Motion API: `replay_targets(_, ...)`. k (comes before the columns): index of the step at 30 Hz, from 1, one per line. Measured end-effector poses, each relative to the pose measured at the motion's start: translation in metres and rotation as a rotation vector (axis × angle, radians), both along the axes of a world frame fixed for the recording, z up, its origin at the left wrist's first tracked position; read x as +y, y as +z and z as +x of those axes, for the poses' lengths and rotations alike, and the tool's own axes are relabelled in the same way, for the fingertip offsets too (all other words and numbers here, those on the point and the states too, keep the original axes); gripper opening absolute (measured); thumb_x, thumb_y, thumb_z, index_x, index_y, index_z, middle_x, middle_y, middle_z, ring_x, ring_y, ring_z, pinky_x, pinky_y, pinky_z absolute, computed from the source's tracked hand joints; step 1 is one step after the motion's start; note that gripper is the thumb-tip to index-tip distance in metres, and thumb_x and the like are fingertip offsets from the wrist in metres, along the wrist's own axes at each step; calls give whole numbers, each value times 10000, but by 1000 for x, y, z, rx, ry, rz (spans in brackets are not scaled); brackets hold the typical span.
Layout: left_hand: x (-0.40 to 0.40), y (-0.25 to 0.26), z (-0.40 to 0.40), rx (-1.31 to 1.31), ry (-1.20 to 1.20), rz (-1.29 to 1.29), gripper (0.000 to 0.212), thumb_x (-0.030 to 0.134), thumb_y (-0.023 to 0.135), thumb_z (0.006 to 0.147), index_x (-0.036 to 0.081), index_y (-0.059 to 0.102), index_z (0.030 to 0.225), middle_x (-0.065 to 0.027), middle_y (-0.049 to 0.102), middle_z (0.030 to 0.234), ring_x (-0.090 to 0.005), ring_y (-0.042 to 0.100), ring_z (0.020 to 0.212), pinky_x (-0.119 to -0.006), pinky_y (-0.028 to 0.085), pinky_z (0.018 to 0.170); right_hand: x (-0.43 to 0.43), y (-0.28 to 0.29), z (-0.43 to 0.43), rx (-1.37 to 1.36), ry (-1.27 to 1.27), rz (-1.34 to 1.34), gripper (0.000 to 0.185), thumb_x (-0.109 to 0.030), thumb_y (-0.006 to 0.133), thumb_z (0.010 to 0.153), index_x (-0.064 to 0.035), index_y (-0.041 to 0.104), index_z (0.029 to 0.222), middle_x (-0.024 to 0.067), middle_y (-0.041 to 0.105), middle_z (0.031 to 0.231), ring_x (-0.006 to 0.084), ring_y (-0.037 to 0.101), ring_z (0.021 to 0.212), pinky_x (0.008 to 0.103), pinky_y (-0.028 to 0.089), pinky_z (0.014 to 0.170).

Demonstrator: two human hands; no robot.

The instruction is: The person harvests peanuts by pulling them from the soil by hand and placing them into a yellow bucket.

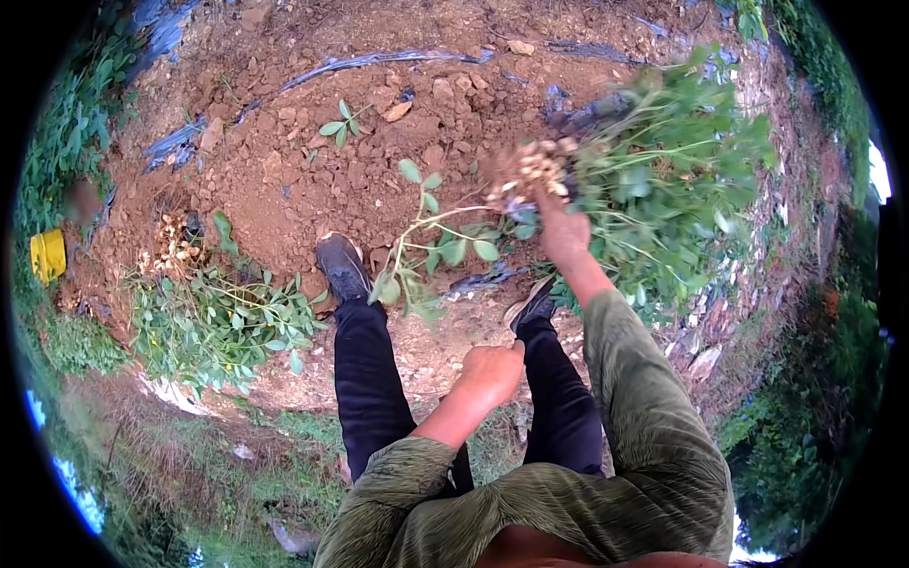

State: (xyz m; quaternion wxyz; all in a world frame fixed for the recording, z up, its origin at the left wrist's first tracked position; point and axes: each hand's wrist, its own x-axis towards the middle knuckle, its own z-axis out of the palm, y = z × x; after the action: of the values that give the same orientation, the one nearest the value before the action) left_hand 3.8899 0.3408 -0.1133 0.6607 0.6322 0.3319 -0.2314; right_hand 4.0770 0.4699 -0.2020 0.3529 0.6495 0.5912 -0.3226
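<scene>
My right hand reaches to a large bunch of uprooted peanut plants and seems to grip it at the root end. Pale peanut pods cluster right by its fingertips, blurred like the foliage. One leafy stem trails left from the bunch across the soil. Curled into a fist, my left hand hangs over the ground between my legs, near my right shin. I see nothing held in it, though its palm side is hidden.
Another pile of peanut plants, with pods at its far end, lies left of my shoes. Torn plastic film crosses the loose brown soil. A yellow container stands at the far left. Grass grows behind me.
</scene>
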Motion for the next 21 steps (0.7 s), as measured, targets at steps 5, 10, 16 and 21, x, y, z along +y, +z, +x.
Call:
replay_targets(5, 8, 4, -3, -7, 127, 27, 297, 235, 509, 872, 27, 516, 1083, -177, 658, 763, -363, 646, 767, -484, 485, 696, -10, -12, 9, 60, -60, 154, 597, -47, 604, 721, -148, 479, 1296, 112, 588, 1183, 301, 604, 1018, 407, 506, 801)
replay_targets(10, 36, 7, -2, 14, 117, 90, 236, 241, 525, 868, 27, 512, 968, -172, 653, 777, -351, 643, 783, -479, 490, 684, -8, 13, 11, 78, 101, 109, 734, -31, 590, 731, -311, 391, 1380, 113, 585, 1199, 252, 614, 1013, 393, 509, 793)
replay_targets(16, 59, 6, -3, -48, 706, 429, 283, 111, 523, 870, 111, 571, 1150, -134, 636, 932, -321, 625, 793, -408, 508, 691, -32, -28, 19, 81, 17, 247, 680, -41, 593, 750, -313, 428, 1351, 81, 600, 1077, 278, 632, 920, 382, 509, 744)
replay_targets(21, 78, -6, -17, -104, 1300, 366, 178, 126, 592, 894, 32, 646, 1036, -50, 631, 848, -160, 578, 658, -296, 463, 599, -50, 40, 49, 231, 49, 226, 712, -32, 606, 711, -308, 439, 1345, 47, 580, 1082, 267, 613, 927, 421, 491, 735)
